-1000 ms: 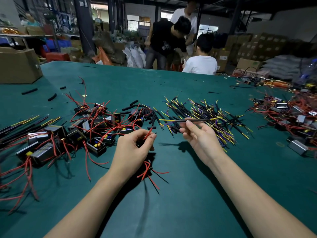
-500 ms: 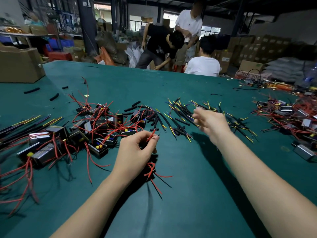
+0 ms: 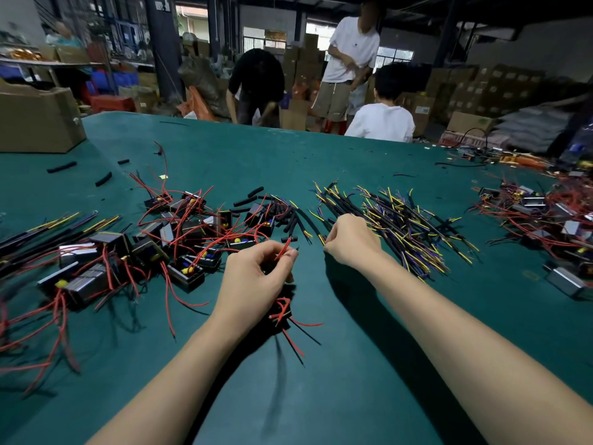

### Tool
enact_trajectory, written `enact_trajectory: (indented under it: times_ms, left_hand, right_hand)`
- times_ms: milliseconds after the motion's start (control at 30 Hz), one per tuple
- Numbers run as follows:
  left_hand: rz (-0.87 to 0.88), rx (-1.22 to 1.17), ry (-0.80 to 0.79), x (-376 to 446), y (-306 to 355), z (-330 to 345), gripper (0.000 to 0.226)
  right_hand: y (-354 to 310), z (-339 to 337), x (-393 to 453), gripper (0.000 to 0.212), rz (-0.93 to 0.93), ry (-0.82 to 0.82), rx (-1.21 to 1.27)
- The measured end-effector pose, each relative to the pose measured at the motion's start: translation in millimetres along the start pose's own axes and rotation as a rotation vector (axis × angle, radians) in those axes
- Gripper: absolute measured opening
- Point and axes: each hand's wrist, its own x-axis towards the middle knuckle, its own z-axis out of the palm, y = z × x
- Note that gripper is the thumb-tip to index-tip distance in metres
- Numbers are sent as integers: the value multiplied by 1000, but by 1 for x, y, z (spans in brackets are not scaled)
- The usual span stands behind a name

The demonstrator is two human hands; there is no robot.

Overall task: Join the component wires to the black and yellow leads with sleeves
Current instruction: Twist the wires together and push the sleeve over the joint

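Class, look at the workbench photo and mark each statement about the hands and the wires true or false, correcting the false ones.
1. The left hand pinches a red wire. True.
2. The right hand rests flat and open on bare table. False: its fingers curl at the edge of the black and yellow leads.
3. The table is red. False: green.
4. A cardboard box sits at far left. True.
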Motion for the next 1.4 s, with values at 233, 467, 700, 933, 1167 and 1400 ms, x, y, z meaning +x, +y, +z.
enact_trajectory:
  times_ms: [233,467,700,933,1167,1400]
  left_hand:
    - [-9,-8,-16,-2,4,-2,17]
    - [-13,-28,28,-3,8,1,12]
    - [-20,-45,12,-4,12,-1,11]
    - [-24,-56,6,-4,12,-1,12]
    - [-17,-34,92,0,8,-1,7]
    - [-51,-71,26,-1,8,-2,5]
  right_hand:
    - [33,-36,-29,10,-120,-30,166]
    - [73,-76,-48,8,-94,-40,40]
    - [15,-1,-26,18,-141,0,147]
    - [7,16,-20,11,-127,68,182]
    - [19,6,-61,16,-393,-12,577]
    - [15,9,-79,13,-419,-53,812]
